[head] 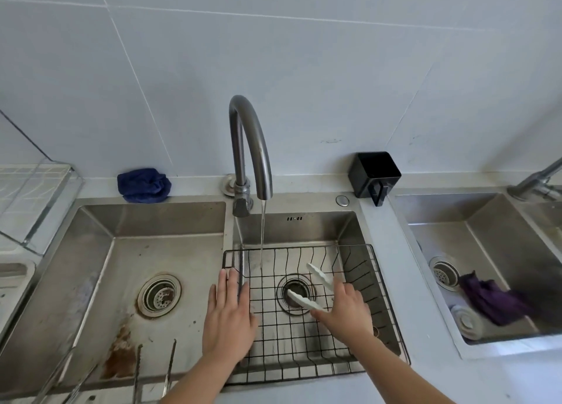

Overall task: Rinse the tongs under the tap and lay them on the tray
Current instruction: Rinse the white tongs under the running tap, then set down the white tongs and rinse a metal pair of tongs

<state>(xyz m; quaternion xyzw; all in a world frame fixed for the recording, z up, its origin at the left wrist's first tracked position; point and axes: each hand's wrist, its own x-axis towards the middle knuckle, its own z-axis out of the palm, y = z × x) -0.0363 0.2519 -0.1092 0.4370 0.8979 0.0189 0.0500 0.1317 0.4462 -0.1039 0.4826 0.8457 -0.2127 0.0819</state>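
Note:
White tongs (304,300) with scalloped tips are gripped in my right hand (346,312) over the black wire basket (380,269) in the middle sink. Their two arms are spread apart and point up-left, to the right of the water. A thin stream runs from the curved steel tap (252,148) down into the basket. My left hand (228,312) hovers flat, fingers together, over the basket's left edge, holding nothing. A tray-like white rack (18,190) stands at the far left.
A stained left sink basin (158,294) has its own drain. A blue cloth (143,186) and a black holder (374,175) sit on the back ledge. A separate right sink (474,251) holds a purple cloth (492,300). Metal rods (168,370) lie at the lower left.

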